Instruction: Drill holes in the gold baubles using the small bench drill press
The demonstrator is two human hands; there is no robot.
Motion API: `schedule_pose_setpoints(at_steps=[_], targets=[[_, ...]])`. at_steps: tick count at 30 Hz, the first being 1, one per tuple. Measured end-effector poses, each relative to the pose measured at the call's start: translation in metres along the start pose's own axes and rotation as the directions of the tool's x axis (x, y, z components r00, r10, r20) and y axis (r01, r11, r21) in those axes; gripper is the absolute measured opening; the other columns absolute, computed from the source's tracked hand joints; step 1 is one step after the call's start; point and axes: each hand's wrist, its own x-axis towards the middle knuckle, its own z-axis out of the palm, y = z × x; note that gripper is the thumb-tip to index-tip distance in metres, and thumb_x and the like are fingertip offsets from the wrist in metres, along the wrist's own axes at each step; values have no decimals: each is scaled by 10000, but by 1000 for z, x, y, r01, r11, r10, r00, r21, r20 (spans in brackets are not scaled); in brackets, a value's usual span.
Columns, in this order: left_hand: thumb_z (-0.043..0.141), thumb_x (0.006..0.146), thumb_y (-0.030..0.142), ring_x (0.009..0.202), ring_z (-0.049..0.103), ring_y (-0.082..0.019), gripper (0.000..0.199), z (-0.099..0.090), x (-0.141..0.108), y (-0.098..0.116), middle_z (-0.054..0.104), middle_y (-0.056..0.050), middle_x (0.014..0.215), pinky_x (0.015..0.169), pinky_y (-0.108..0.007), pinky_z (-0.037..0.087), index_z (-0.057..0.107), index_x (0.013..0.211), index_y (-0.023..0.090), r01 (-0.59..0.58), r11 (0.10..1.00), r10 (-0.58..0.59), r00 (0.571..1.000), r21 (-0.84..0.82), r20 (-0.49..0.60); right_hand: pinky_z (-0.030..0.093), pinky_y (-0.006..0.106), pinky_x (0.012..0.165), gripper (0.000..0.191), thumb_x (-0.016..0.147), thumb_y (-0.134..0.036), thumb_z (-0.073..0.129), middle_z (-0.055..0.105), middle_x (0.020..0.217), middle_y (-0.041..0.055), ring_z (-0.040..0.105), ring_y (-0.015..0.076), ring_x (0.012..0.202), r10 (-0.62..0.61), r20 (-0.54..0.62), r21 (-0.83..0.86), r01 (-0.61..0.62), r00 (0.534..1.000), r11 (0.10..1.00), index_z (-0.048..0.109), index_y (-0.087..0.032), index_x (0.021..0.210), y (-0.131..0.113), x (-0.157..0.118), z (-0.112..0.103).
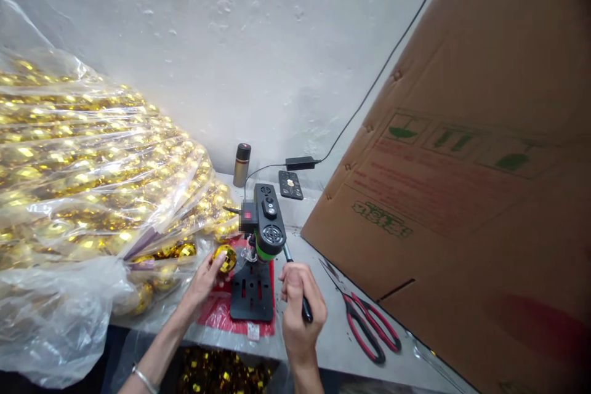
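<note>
My left hand (205,277) is closed around a shiny gold mirrored ball (225,258), held just left of a small black bench drill press (270,215). On the drill's right side, my right hand (300,295) wraps around its feed lever (306,310), whose black end sticks out below the fist. The drill's slotted black base plate (252,301) rests on a red plastic sheet (217,314). Near the ball, the drill's chuck is partly hidden beneath the head.
A big clear plastic bag (101,166) of gold balls fills the left. Red-handled scissors (364,326) lie by a large cardboard box (452,166). Behind stand a bottle (241,165), a phone (290,185) and a power adapter (300,163). More gold balls (221,372) show below the table edge.
</note>
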Motion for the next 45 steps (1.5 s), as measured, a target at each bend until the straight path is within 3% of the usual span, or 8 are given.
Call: schedule_pose_setpoints(at_steps=[3, 8, 17, 20, 23, 27, 32, 45], targets=[[737, 661, 875, 543, 622, -140, 802, 16, -11, -11, 634, 50, 684, 496, -241, 445, 620, 1049, 183, 140, 986, -133, 988, -96, 73, 383, 226, 508, 285, 1076, -167, 467, 554, 728, -22, 479, 103, 576, 4, 21, 7, -4, 1000, 1000, 541, -219, 807, 0, 2, 0], [801, 585, 845, 483, 621, -158, 911, 29, -13, -21, 648, 48, 666, 443, -254, 417, 606, 1172, 177, 154, 987, -145, 978, -48, 147, 404, 204, 547, 278, 1070, -133, 458, 556, 744, -34, 497, 91, 605, -16, 40, 2, 16, 999, 1000, 541, -224, 821, 1, 2, -2], [662, 820, 728, 536, 667, -259, 824, 31, -18, -29, 717, -31, 701, 507, -359, 508, 581, 1383, 132, -36, 960, -18, 981, 276, 191, 423, 185, 575, 271, 1066, -114, 449, 546, 763, -38, 525, 86, 642, -28, 62, 4, 28, 998, 1000, 526, -231, 835, 1, -1, -3], [685, 851, 608, 814, 766, -325, 639, 27, -18, -25, 802, -125, 995, 739, -446, 611, 637, 1324, 181, -176, 911, 91, 968, 374, 234, 432, 187, 593, 272, 1064, -109, 452, 551, 761, -36, 534, 89, 655, -38, 64, 2, 38, 997, 999, 524, -229, 831, 1, -2, -4], [702, 859, 504, 1070, 756, -368, 504, 22, -18, -20, 797, -165, 1173, 958, -505, 588, 680, 1252, 190, -280, 847, 156, 943, 452, 293, 423, 191, 580, 269, 1061, -107, 456, 555, 759, -35, 530, 89, 646, -32, 58, -5, 32, 998, 999, 525, -228, 831, 0, -2, -4], [682, 886, 458, 1083, 754, -372, 472, 26, -17, -17, 797, -168, 1183, 948, -504, 588, 679, 1271, 185, -301, 777, 146, 940, 553, 307, 415, 193, 569, 261, 1060, -110, 458, 557, 757, -37, 524, 88, 631, -37, 55, -13, 37, 998, 999, 532, -229, 840, -2, -2, -4], [665, 897, 384, 1156, 695, -375, 445, 43, -15, -28, 765, -158, 1232, 1016, -559, 529, 675, 1297, 189, -388, 668, 280, 922, 636, 268, 399, 199, 547, 256, 1054, -106, 465, 563, 748, -32, 524, 90, 620, -41, 57, -17, 42, 998, 999, 531, -226, 838, -2, 0, -5], [710, 884, 264, 1140, 661, -321, 428, 46, -15, -46, 736, -109, 1209, 1039, -513, 498, 643, 1302, 201, -414, 680, 297, 910, 605, 289, 450, 226, 588, 305, 1075, -117, 432, 558, 740, -19, 582, 109, 665, -103, 15, -30, 104, 995, 994, 516, -224, 802, 11, -16, -3]])
